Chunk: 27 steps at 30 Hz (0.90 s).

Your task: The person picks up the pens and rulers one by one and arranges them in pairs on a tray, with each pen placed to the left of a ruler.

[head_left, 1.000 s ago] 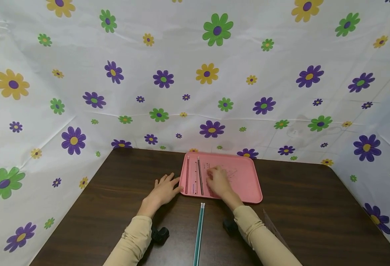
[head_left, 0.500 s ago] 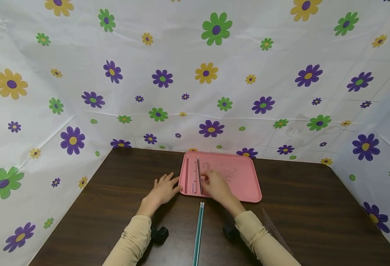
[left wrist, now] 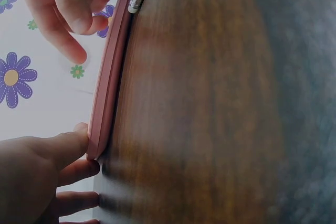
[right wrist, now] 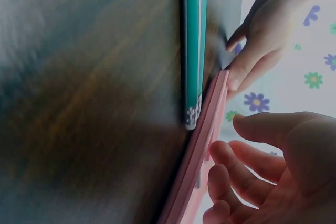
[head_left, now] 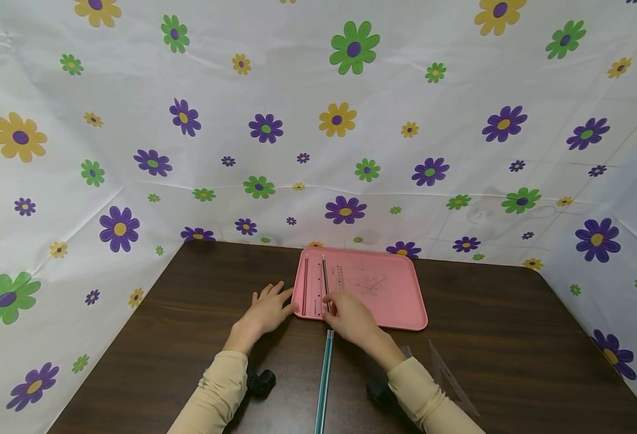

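Note:
My left hand (head_left: 264,310) rests at the near left corner of the pink tray (head_left: 400,310), its thumb touching the rim and its other fingers spread on the table. My right hand (head_left: 353,319) is over the tray's near edge, fingers loosely bent around the near end of a black pencil (head_left: 325,274). In the right wrist view, a gap shows between thumb and fingers (right wrist: 257,171), with nothing seen held. Left of that pencil lie a clear ruler (head_left: 319,289) and a thin dark red pencil (head_left: 305,283). Another clear ruler (head_left: 338,276) lies to its right, partly hidden by my hand.
Two teal pencils (head_left: 325,374) lie side by side on the dark table (head_left: 514,337), eraser ends close to the tray. Clear set squares (head_left: 451,383) lie near my right forearm. Flowered cloth (head_left: 297,90) hangs behind the table.
My right hand has moved left and towards me, from the middle of the tray to its near edge, uncovering more of the second ruler. My left hand has stayed put.

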Each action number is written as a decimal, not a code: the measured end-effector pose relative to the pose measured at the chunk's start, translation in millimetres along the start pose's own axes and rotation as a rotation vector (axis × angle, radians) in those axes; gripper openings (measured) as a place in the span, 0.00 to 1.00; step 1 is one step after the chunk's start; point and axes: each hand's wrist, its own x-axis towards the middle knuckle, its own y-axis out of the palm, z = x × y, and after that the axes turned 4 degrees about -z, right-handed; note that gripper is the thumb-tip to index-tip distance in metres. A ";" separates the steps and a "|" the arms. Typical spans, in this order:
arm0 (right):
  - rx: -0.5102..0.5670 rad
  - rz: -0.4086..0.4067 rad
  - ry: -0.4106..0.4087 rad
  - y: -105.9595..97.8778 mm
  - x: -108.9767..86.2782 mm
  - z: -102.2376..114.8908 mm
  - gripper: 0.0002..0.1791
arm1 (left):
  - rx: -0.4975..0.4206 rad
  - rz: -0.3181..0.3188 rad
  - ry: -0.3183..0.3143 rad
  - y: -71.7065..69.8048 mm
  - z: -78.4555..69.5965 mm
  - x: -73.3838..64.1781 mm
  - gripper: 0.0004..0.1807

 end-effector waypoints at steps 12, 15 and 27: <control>-0.012 0.079 -0.051 -2.9 -20.7 10.8 0.12 | -0.002 0.007 -0.004 -0.9 -1.4 0.2 0.30; -0.022 0.097 -0.059 -3.0 -24.7 13.3 0.11 | -0.001 0.003 0.001 -0.7 -1.6 0.4 0.30; -0.033 0.161 -0.091 -4.8 -38.4 23.2 0.06 | 0.000 -0.001 0.012 -0.7 -1.4 -1.3 0.29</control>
